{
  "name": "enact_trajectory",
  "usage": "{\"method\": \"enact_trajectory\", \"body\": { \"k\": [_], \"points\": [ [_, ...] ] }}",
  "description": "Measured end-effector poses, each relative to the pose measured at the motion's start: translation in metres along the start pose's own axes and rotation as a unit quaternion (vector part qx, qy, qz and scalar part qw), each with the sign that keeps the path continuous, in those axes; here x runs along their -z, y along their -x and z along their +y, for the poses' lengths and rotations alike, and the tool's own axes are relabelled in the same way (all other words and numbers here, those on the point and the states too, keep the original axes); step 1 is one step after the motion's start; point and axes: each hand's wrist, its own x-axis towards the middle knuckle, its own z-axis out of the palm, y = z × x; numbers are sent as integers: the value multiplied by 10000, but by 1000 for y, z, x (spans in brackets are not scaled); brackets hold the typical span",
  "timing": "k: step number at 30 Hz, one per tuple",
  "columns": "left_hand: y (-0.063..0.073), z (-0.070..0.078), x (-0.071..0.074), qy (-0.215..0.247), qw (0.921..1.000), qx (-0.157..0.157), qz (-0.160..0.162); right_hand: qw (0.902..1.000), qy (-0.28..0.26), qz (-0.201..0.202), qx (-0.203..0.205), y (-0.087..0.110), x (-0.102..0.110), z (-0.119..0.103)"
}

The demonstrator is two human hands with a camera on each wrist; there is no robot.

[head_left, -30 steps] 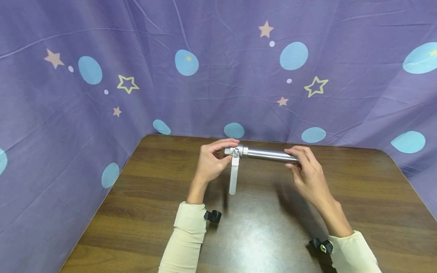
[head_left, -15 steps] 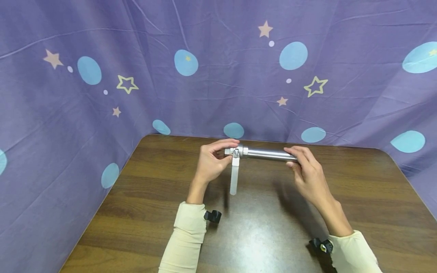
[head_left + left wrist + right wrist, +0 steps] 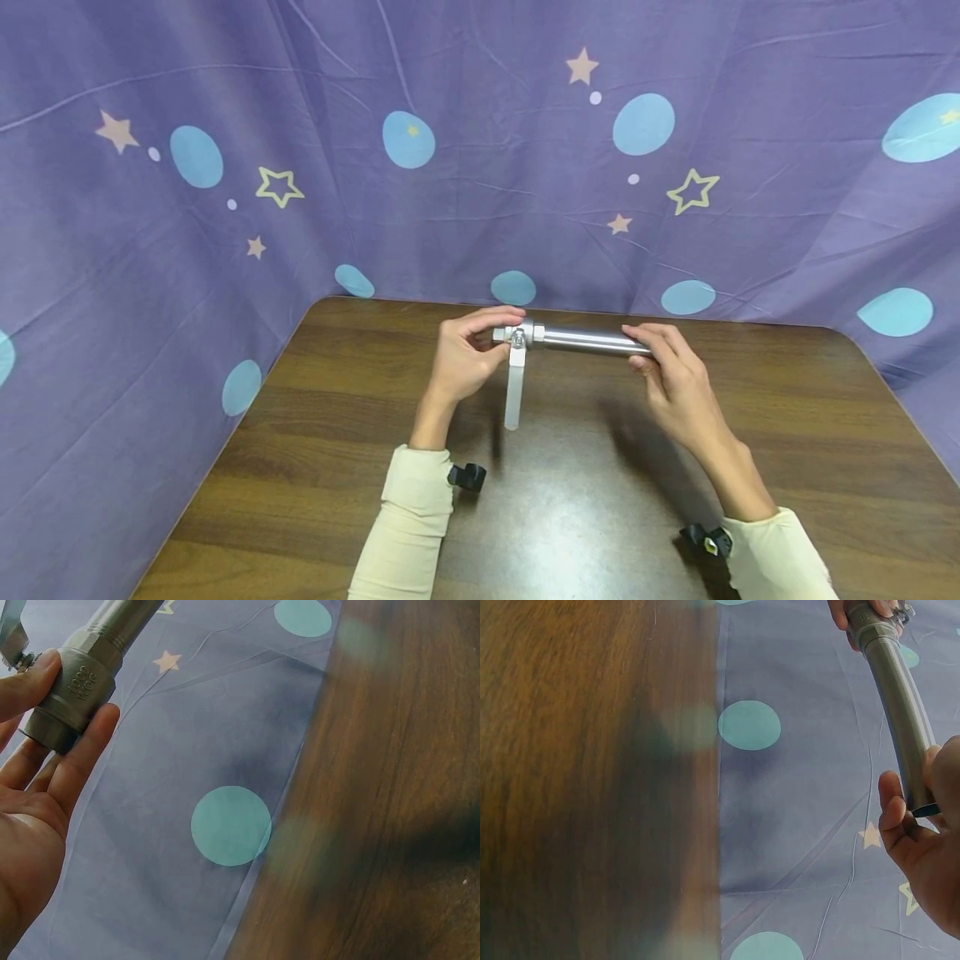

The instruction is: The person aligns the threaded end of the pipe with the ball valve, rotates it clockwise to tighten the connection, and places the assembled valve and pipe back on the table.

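Observation:
Above the wooden table, both hands hold a shiny metal pipe [image 3: 588, 340] joined to a ball valve [image 3: 519, 335]. My left hand [image 3: 468, 354] pinches the valve body between thumb and fingers; in the left wrist view raised lettering shows on the valve [image 3: 79, 686]. The valve's flat lever handle [image 3: 514, 387] points down toward me. My right hand [image 3: 678, 383] grips the far right end of the pipe with thumb and fingertips. The right wrist view shows the pipe [image 3: 900, 705] running up to the valve, its open end [image 3: 925, 811] beside the right palm.
The brown wooden table [image 3: 300, 467] lies under both forearms. A purple curtain [image 3: 480, 208] with stars and blue dots hangs behind it and along the left. Black wrist mounts [image 3: 468, 477] sit at the cream sleeves.
The right fingers have shifted very slightly to the left along the pipe end. The left hand and the valve stay in nearly the same place.

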Motion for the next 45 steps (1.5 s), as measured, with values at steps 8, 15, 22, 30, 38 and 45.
{"method": "enact_trajectory", "body": {
  "k": [8,15,22,30,38,45],
  "points": [
    [1,-3,3,-66,10000,-3,34,9999,-105,20,80,2,-2,3],
    [1,-3,3,-44,10000,-11,19,9998,-74,131,131,0,-1,2],
    [1,-2,3,78,10000,30,24,9996,-256,115,72,-1,1,1],
    [0,-1,2,85,10000,2,14,9988,-381,307,75,-3,0,0],
    [0,-1,1,123,9999,-12,26,9992,-328,246,20,-1,1,0],
    [1,-2,2,90,9999,-60,27,9995,-262,21,-160,0,3,2]
  ]
}}
